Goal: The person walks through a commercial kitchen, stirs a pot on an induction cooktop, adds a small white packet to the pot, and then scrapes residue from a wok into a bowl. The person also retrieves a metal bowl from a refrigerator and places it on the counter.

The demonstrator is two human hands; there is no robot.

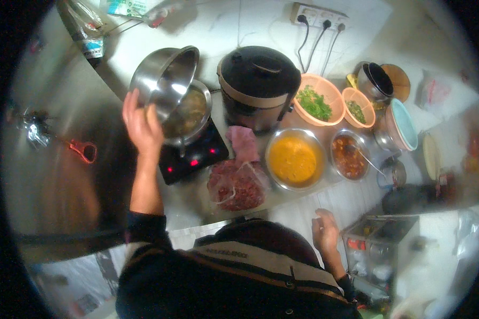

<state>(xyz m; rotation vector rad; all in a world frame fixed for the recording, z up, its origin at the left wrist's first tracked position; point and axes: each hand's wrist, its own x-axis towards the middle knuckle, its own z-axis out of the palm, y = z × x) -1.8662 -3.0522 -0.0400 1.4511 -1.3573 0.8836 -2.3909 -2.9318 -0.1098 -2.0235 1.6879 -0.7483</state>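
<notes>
My left hand grips the near rim of a stainless steel bowl. The bowl is tipped on its side above a steel pot, with its mouth towards the right. Brownish food in liquid shows in the pot; the bowl hides the rest of it. Under the pot is a black induction cooker with red lights lit. Low in front of my body, beyond the counter's edge, my right hand hangs with loosely bent fingers, and I see nothing in it.
A black electric cooker stands right of the pot. Nearer lie a pink cloth and a bag of red meat pieces. Rightwards are a bowl of yellow liquid, a bowl of reddish sauce with a spoon, and orange baskets of chopped greens.
</notes>
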